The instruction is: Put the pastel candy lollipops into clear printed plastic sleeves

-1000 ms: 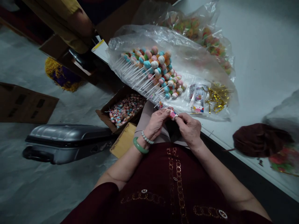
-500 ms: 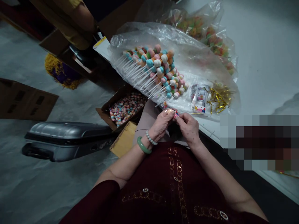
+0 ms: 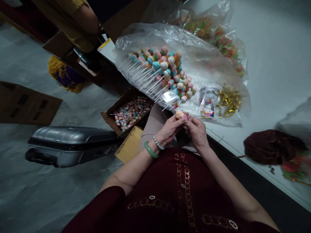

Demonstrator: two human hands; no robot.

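At the table's edge, my left hand (image 3: 171,129) pinches a marshmallow skewer in a clear wrapper (image 3: 180,114). Fingertips of my right hand (image 3: 198,132) are closed on the same wrapper's near end, close to a pink and blue bit. The rest of the skewer points away toward the table, and light glares off its film. Just beyond lies a pile of pastel marshmallow skewers (image 3: 167,66), white sticks toward the left, on a clear plastic bag (image 3: 145,34). Beside them are a stack of printed clear wrappers (image 3: 208,101) and gold twist ties (image 3: 228,103).
A cardboard box (image 3: 110,120) of wrapped sweets stands left of my knee, by a yellow box (image 3: 128,144) and a grey suitcase (image 3: 73,142). Bagged colourful sweets (image 3: 223,45) lie farther back. Dark red cloth (image 3: 269,147) rests at right. Another person's arm (image 3: 86,19) shows upper left.
The wrapped skewer has shifted slightly between my hands, and its film now catches a bright glare. My right fingers have curled in closer around the wrapper's end.
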